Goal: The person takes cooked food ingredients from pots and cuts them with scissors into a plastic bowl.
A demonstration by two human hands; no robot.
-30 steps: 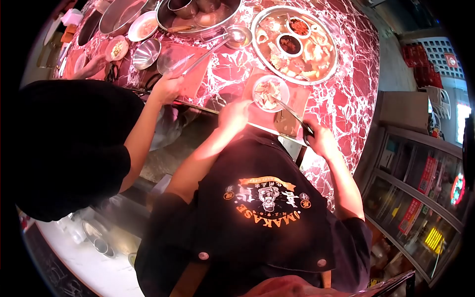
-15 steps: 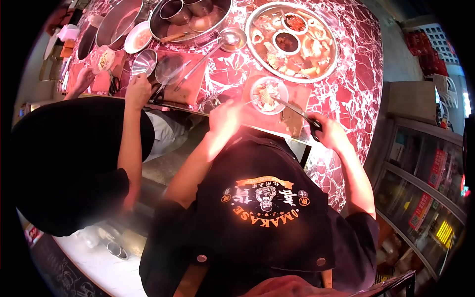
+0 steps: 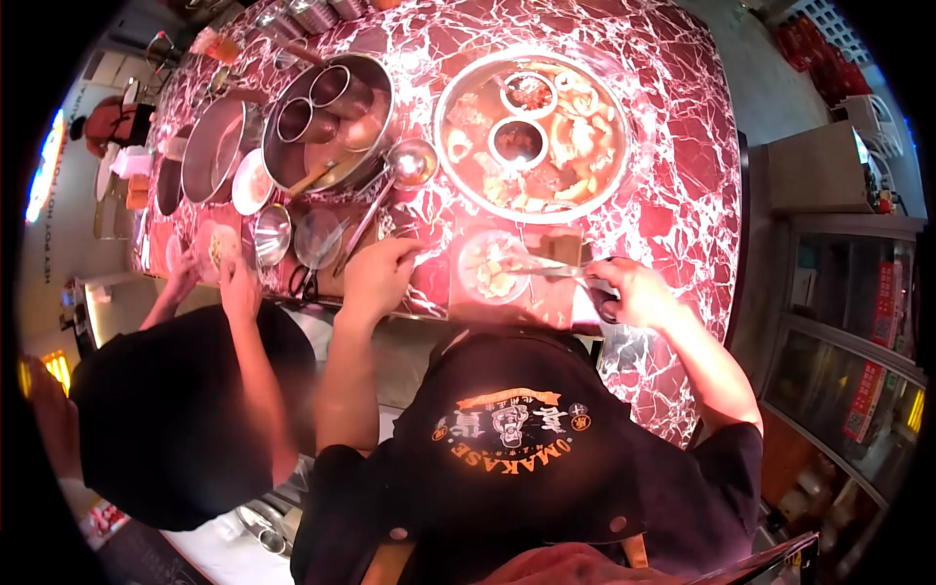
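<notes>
My right hand point(image 3: 639, 292) is wrapped round the black handles of a pair of scissors point(image 3: 551, 268). Their metal blades reach left over the rim of a small bowl point(image 3: 465, 283) on a cutting board point(image 3: 556, 307). Cut pieces of pale food point(image 3: 492, 280) lie inside this bowl. Left of it, apart from the rim, my left hand point(image 3: 378, 278) hovers near the table edge, fingers drawn together and pointing right; what they hold, if anything, cannot be made out. Just beyond the bowl stands a large round pan point(image 3: 444, 180) of food in broth, with two small sauce bowls in it.
A ladle point(image 3: 412, 164) rests between the large pan and a deep pot point(image 3: 387, 97) containing metal cups. At left a co-worker's hands point(image 3: 237, 283) are by a bowl of food point(image 3: 222, 249). Another pair of scissors point(image 3: 304, 281) lies near the marbled table's point(image 3: 673, 175) front edge.
My left hand has moved left, away from the bowl. The scissors now lie more level across its rim. The co-worker's nearer hand has left the metal bowl and moved to the food bowl.
</notes>
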